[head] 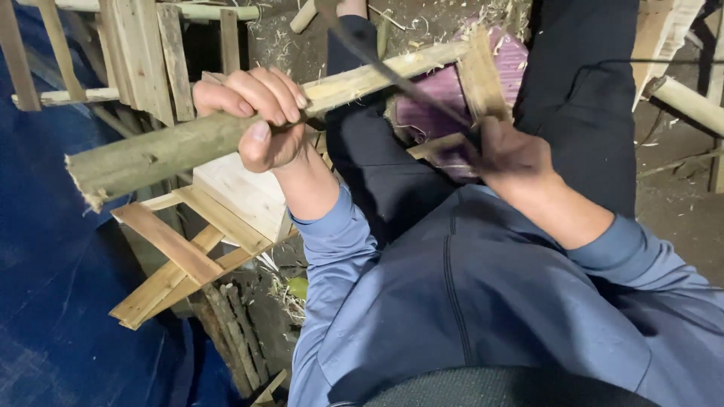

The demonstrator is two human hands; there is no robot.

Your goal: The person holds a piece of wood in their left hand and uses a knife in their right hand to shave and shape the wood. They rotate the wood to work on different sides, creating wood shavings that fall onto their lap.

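- My left hand [260, 113] has its fingers wrapped tight around a green bamboo pole [173, 147], which slants across my lap.
- My right hand [509, 151] is closed on the handle of a long dark blade [400, 75] (blurred), laid against the pole's pale split end.
- Wooden slats [188, 256] lie below, beside blue tarp [53, 301].

I count two hands of mine: my left hand [260, 120] and my right hand [509, 154]. There is one long bamboo pole [173, 147] and one dark blade [400, 79]. One purple cushion [437, 113] shows. One blue tarp [53, 301] covers the floor. Flat bamboo slats lie in at least two piles [188, 256], too overlapped to count singly.
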